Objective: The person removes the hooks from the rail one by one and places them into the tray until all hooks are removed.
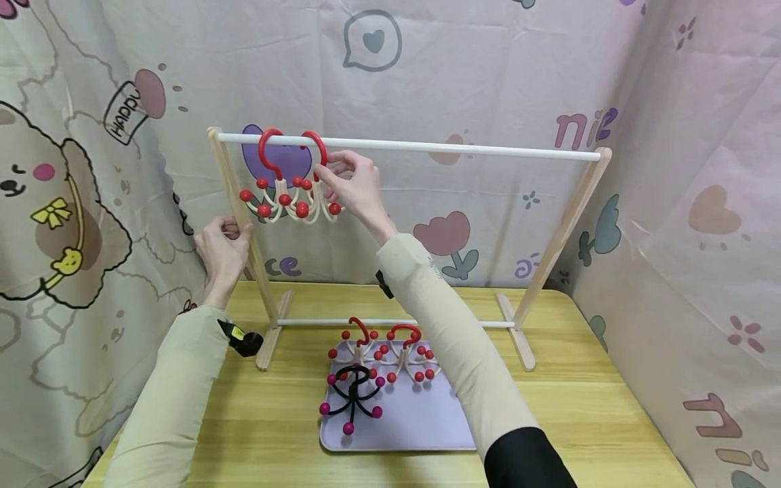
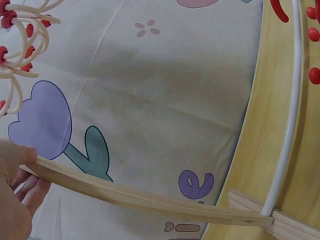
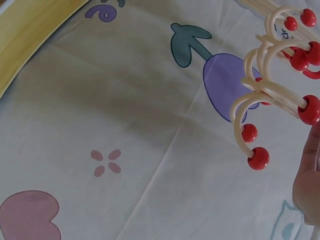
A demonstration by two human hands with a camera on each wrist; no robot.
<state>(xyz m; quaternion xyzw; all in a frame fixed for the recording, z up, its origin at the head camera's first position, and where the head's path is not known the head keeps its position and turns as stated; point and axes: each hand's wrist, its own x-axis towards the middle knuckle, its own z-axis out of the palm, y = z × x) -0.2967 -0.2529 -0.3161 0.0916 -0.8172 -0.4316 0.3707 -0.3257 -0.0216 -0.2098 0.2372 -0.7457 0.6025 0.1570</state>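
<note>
Two cream claw-shaped hangers with red hooks and red ball tips hang side by side near the left end of a white rod [image 1: 457,147]. My right hand [image 1: 360,190] pinches the right-hand hanger [image 1: 322,150] just below its hook, between thumb and fingers. To its left, the other hanger [image 1: 262,152] hangs untouched, its arms close to the first one's. With curled fingers my left hand [image 1: 222,254] grips the rack's left wooden upright [image 1: 262,271]; the left wrist view shows thumb and fingers around this upright [image 2: 125,194]. Only part of the right hand [image 3: 310,175] shows in the right wrist view.
A lilac tray [image 1: 421,430] lies on the wooden table [image 1: 610,420], in front of the rack's lower white bar [image 1: 323,322]. On it are a black hanger [image 1: 352,393] with magenta balls and two red-hooked hangers [image 1: 404,356]. Printed cloth hangs behind and at both sides.
</note>
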